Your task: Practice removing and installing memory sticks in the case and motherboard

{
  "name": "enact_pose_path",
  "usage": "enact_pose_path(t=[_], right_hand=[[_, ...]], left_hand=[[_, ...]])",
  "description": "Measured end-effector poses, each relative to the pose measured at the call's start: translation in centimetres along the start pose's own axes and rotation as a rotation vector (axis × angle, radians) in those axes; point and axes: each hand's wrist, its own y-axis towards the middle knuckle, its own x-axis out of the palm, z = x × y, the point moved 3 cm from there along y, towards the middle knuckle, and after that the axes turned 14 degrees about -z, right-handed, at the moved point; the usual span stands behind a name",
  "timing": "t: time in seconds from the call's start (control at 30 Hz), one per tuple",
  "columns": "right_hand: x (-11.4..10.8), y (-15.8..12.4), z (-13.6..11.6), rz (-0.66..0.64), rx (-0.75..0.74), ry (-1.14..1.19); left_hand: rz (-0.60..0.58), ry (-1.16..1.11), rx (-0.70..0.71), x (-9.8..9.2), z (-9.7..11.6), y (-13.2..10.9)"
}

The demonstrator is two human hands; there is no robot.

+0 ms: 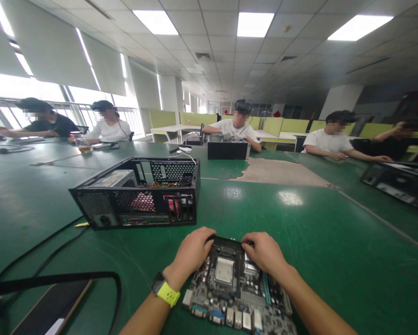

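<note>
A computer motherboard [242, 298] lies on the green table right in front of me, its row of ports toward me. My left hand [195, 249] grips the board's far left corner, fingers curled over the edge and thumb on top. At the far right corner my right hand [264, 251] holds the board the same way, with its fingertips partly hidden. Between the hands runs a dark strip along the far edge, and a square silver processor [224, 271] sits just below it. A yellow-green watch strap [169, 294] is on my left wrist.
An open black computer case [142, 228] with a power supply and wires stands beyond my left hand. Black cables [55, 279] and a dark flat panel [51, 309] lie at left. Several people sit around the green table [334, 242]; another case [400, 186] is at far right.
</note>
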Motion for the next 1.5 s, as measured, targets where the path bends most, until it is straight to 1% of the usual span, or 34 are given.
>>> enact_pose_path(t=[0.1, 0.27, 0.37, 0.43, 0.53, 0.63, 0.7, 0.73, 0.8, 0.93, 1.0, 1.07, 1.17, 1.27, 1.4, 1.5], right_hand=[[0.0, 0.0, -0.2, -0.011, -0.001, -0.006], [-0.2, 0.1, 0.0, -0.042, -0.015, -0.006], [-0.5, -0.2, -0.4, -0.024, -0.001, -0.014], [-0.4, -0.9, -1.6, 0.027, -0.011, -0.034], [0.7, -2.6, -4.6, 0.082, -0.128, -0.051], [2.5, -4.0, -7.4, 0.034, -0.282, -0.042], [3.1, -4.3, -8.1, -0.009, -0.319, -0.046], [3.0, -4.2, -7.9, -0.021, -0.31, -0.048], [2.4, -3.6, -6.9, -0.016, -0.26, -0.049], [0.8, -1.7, -3.6, 0.053, -0.14, -0.065], [0.8, -0.9, -2.2, 0.054, -0.093, -0.055], [1.1, -0.5, -1.5, 0.056, -0.083, -0.04], [1.4, -0.4, -1.3, 0.085, -0.106, -0.038], [1.4, -0.6, -1.6, 0.084, -0.128, -0.036], [1.1, -0.8, -1.9, 0.092, -0.115, -0.046], [1.0, -0.9, -2.0, 0.102, -0.092, -0.058]], left_hand=[[0.012, -0.003, -0.007, 0.0, 0.0, 0.2], [-0.017, -0.091, 0.026, 0.6, -0.5, 0.4], [-0.036, -0.117, 0.031, 0.9, -0.6, 0.4], [-0.042, -0.115, 0.037, 0.9, -0.5, 0.4], [-0.038, -0.09, 0.046, 0.7, -0.2, 0.3], [-0.004, -0.04, 0.036, 0.5, -0.1, 0.3], [0.025, -0.015, 0.031, 0.4, -0.2, 0.3], [0.042, -0.008, 0.026, 0.3, -0.3, 0.3], [0.062, -0.002, 0.022, 0.3, -0.6, 0.3], [0.048, 0.009, 0.034, 0.2, -0.9, 0.4], [0.048, 0.011, 0.026, 0.0, -1.0, 0.3], [0.045, 0.02, 0.02, -0.2, -1.1, 0.3], [0.026, 0.037, 0.017, -0.2, -1.0, 0.1], [0.012, 0.053, -0.005, -0.2, -0.9, 0.1], [-0.015, 0.08, -0.034, -0.2, -0.8, 0.1], [-0.014, 0.105, -0.049, -0.2, -0.7, 0.0]])
